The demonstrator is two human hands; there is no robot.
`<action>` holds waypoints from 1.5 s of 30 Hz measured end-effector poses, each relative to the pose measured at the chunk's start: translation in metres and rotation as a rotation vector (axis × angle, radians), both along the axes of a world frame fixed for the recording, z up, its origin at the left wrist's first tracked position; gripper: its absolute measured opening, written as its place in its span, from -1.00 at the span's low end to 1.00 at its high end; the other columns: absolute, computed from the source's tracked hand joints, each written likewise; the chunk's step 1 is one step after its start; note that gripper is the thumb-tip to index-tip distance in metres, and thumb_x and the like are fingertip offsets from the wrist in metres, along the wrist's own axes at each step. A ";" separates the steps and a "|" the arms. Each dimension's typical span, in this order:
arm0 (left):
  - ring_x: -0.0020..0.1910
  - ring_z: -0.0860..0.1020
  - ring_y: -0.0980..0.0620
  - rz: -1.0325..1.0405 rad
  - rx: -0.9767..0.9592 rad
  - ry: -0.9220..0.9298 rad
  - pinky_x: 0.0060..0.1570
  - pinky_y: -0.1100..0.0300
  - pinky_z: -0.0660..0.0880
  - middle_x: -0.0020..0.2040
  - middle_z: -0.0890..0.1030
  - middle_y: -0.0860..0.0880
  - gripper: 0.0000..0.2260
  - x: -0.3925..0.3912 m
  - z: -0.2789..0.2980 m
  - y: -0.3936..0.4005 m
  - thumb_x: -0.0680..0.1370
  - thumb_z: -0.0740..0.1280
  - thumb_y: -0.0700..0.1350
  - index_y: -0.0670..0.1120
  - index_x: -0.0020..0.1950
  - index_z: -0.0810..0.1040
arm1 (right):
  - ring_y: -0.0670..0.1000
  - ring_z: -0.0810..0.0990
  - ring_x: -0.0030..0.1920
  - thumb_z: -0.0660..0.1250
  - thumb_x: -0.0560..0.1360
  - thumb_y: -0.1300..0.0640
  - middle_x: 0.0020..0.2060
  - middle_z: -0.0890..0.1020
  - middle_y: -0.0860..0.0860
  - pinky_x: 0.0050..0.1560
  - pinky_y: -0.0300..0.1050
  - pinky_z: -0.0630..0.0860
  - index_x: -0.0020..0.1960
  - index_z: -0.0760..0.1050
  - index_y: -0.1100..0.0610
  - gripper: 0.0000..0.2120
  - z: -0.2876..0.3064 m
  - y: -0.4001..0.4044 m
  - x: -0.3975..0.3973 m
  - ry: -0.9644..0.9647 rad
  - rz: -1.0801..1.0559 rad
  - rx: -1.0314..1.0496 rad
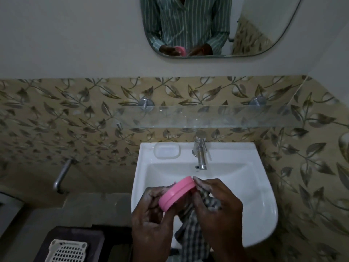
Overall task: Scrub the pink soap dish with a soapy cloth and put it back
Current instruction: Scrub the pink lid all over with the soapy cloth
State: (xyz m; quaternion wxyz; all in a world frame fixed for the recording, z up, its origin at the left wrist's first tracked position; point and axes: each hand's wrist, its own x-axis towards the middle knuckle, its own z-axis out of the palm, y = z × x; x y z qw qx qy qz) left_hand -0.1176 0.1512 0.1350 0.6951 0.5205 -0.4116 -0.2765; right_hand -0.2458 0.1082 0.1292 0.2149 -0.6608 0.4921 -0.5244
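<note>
Left hand (151, 220): grasping the pink soap dish (177, 193) from the near-left side, fingers curled round its lower edge, thumb side toward the camera.
Right hand (217, 208): clenched on a checked cloth (192, 229), with the fingertips (197, 181) pressing a fold of it against the far-right rim of the dish.
Soap dish: held in the air over the near part of the white basin (260, 205), tilted up on edge so its smooth pink face looks toward the upper left; a groove runs round its side.
Cloth: soft and limp, its loose tail hanging down between the wrists toward the near edge.
Handling: the dish looks like light, stiff plastic, hardly fragile; both hands carry a pale soapy film, so it is probably slippery. A pinch on the flat faces would likely slide. The surest hold seems to be across the rim, using the groove as a catch.
Basin surround: a chrome tap (200, 154) at the far middle, and a moulded soap recess (167, 151) at the far left, a likely place for the dish to go back.
Beyond: a glass shelf (207, 118) on the leaf-patterned tiles, and a mirror (255, 35) above.
</note>
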 end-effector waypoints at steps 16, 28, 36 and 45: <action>-0.18 0.72 -0.14 -0.296 0.190 -0.193 -0.19 -0.13 0.67 -0.14 0.76 -0.01 -0.79 0.049 -0.003 0.003 0.52 0.43 -0.06 0.21 0.09 0.72 | 0.10 0.64 0.04 0.47 0.43 0.34 0.15 0.61 0.10 -0.01 -0.05 0.61 0.20 0.61 0.25 -0.66 -0.001 0.012 0.024 0.367 0.186 -0.359; -0.08 0.75 0.06 -0.273 0.124 -0.142 -0.07 0.20 0.66 -0.08 0.78 0.07 -0.76 0.054 -0.006 0.001 0.42 0.50 0.07 0.20 0.09 0.73 | 0.02 0.63 0.11 0.33 0.57 0.20 0.19 0.58 0.04 0.11 -0.11 0.60 0.19 0.63 0.23 -0.76 0.001 0.011 0.029 0.303 0.220 -0.301; -0.09 0.73 0.16 -0.248 0.109 -0.260 -0.10 0.34 0.60 -0.10 0.77 0.15 -0.65 0.058 -0.017 -0.001 0.44 0.42 -0.24 0.17 0.09 0.71 | -0.02 0.64 0.17 0.41 0.40 0.45 0.12 0.66 0.06 0.16 -0.07 0.59 0.15 0.65 0.23 -0.65 -0.001 0.005 0.028 0.023 0.082 -0.115; -0.11 0.73 0.20 -0.274 0.008 -0.247 -0.11 0.40 0.59 -0.09 0.76 0.22 -0.74 0.053 -0.006 0.000 0.46 0.44 0.05 0.25 0.13 0.70 | 0.00 0.61 0.20 0.44 0.44 0.39 0.17 0.64 0.08 0.09 -0.03 0.61 0.17 0.63 0.26 -0.70 -0.008 0.010 0.031 0.118 0.116 -0.247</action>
